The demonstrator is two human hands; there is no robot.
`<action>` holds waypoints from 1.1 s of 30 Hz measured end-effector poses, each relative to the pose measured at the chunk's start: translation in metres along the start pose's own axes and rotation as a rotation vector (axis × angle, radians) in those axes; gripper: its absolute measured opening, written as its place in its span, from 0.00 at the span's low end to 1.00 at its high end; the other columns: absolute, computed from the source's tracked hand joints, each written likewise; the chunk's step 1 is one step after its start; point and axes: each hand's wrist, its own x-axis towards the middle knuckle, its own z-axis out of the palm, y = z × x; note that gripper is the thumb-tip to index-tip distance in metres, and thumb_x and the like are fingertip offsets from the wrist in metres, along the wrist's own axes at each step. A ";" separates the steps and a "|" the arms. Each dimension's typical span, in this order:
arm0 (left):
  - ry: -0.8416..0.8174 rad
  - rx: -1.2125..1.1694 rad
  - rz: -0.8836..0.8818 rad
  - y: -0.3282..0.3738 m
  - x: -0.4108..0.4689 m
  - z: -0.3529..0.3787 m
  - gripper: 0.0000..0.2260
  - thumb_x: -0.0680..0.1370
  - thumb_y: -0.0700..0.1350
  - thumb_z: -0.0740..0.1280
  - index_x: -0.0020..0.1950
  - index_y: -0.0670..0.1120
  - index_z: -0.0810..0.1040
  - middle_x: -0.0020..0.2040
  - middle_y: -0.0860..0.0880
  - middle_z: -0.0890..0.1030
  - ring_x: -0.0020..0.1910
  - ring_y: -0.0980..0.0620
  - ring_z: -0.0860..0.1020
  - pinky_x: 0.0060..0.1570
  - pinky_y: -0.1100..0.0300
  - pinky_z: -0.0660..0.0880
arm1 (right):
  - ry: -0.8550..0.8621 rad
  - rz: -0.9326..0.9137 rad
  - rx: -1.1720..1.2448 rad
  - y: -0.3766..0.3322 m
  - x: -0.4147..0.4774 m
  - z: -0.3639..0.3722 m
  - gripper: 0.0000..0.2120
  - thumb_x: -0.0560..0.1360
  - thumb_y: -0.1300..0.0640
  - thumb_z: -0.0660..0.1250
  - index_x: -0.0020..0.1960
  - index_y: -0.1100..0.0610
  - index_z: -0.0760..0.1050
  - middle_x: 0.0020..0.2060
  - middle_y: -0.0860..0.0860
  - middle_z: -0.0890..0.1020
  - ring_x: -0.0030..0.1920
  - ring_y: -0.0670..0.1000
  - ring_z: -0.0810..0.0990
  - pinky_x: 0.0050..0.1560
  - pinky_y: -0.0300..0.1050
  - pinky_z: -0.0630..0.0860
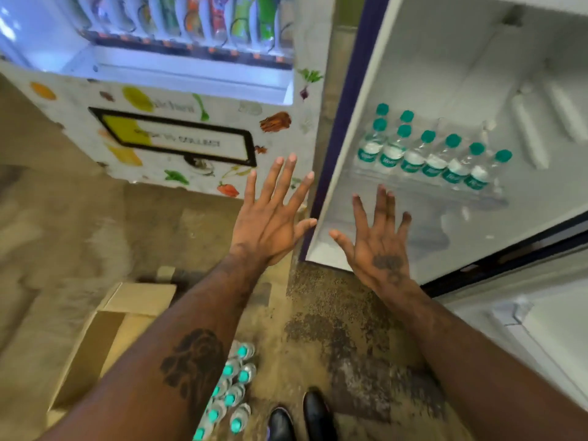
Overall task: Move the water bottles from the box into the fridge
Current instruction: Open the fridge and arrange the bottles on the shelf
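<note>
Both the left hand [270, 218] and right hand [378, 246] hover with fingers [280, 183] spread wide, holding nothing.

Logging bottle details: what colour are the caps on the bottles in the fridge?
Teal-green caps; head view.

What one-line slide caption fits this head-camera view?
The left hand and right hand spread open before water bottles in the fridge door; more bottles by the cardboard box.
</note>
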 end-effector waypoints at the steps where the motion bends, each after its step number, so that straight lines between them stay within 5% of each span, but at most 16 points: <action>1: -0.029 -0.004 -0.029 -0.008 -0.015 0.009 0.35 0.80 0.68 0.45 0.81 0.52 0.39 0.79 0.42 0.35 0.78 0.43 0.36 0.74 0.36 0.44 | -0.024 -0.029 0.016 -0.015 -0.006 0.013 0.39 0.76 0.29 0.41 0.79 0.51 0.50 0.78 0.62 0.45 0.77 0.63 0.47 0.70 0.72 0.51; 12: -0.310 -0.080 -0.293 -0.057 -0.157 0.129 0.35 0.80 0.66 0.46 0.81 0.49 0.44 0.81 0.42 0.41 0.79 0.45 0.42 0.76 0.41 0.45 | -0.300 -0.290 0.128 -0.133 -0.060 0.152 0.36 0.77 0.30 0.45 0.78 0.50 0.53 0.78 0.60 0.46 0.78 0.60 0.44 0.73 0.66 0.50; 18: -0.534 -0.198 -0.385 -0.070 -0.210 0.201 0.27 0.82 0.60 0.54 0.76 0.46 0.63 0.80 0.43 0.52 0.77 0.43 0.55 0.72 0.45 0.59 | -0.492 -0.427 0.188 -0.167 -0.087 0.234 0.32 0.79 0.37 0.53 0.77 0.51 0.54 0.77 0.60 0.52 0.76 0.61 0.55 0.70 0.60 0.64; 33: -0.768 -0.332 -0.536 -0.067 -0.273 0.381 0.21 0.80 0.48 0.61 0.73 0.45 0.66 0.70 0.41 0.71 0.64 0.40 0.73 0.58 0.45 0.74 | -0.823 -0.557 0.104 -0.196 -0.146 0.405 0.19 0.80 0.57 0.60 0.70 0.54 0.67 0.69 0.55 0.66 0.58 0.57 0.78 0.52 0.51 0.79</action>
